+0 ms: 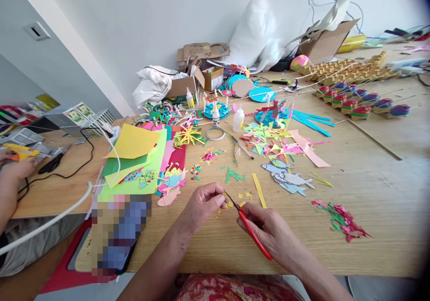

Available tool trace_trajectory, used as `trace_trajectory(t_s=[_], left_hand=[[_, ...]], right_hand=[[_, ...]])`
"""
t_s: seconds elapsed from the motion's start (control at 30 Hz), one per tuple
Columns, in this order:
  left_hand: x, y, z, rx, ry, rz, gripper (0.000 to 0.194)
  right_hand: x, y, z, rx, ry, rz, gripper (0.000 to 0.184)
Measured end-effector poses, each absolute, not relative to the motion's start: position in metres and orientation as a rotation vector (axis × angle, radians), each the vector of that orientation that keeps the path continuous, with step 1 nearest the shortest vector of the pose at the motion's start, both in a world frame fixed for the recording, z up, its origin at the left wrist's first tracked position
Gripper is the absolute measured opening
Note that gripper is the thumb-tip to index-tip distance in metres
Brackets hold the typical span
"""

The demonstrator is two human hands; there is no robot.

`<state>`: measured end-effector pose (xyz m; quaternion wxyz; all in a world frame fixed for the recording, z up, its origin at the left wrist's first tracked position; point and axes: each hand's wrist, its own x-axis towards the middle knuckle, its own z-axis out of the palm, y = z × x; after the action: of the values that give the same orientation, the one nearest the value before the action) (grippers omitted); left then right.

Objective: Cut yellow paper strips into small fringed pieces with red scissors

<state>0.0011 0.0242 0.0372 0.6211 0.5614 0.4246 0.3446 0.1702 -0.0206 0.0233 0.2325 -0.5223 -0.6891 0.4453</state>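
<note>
My right hand [268,229] grips a pair of scissors [250,231] with red handles, the blades pointing up and left. The blade tips reach the fingertips of my left hand [206,204], which is closed in a pinch. What it pinches, if anything, is hidden or too small to make out. Small yellow paper pieces [229,205] lie scattered just beyond and beneath the hands. A longer yellow paper strip [258,190] rests behind my right hand. Small green paper bits [233,174] and a pile of pink paper bits [208,156] sit farther back.
Paper fish [290,178] lie right of centre, with red and green scraps [346,225] nearer. Coloured paper sheets [134,142] are stacked left. Glue bottles [238,119] stand at the back. A white cable [63,213] crosses the left, where another person's hand [20,166] works.
</note>
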Motion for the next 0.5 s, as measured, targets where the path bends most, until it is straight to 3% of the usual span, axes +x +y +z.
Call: trace_trajectory(t_s=[0.33,0.5], left_hand=[[-0.008,0.023,0.034,1.282,1.005,0.839,0.012],[-0.023,0.026,0.037,1.444,1.056,0.698,0.013]], right_hand=[[0.169,-0.02,0.019,-1.427,-1.954,1.215,0.029],[0.163,-0.015,0.023,-1.352,-1.938,1.287,0.024]])
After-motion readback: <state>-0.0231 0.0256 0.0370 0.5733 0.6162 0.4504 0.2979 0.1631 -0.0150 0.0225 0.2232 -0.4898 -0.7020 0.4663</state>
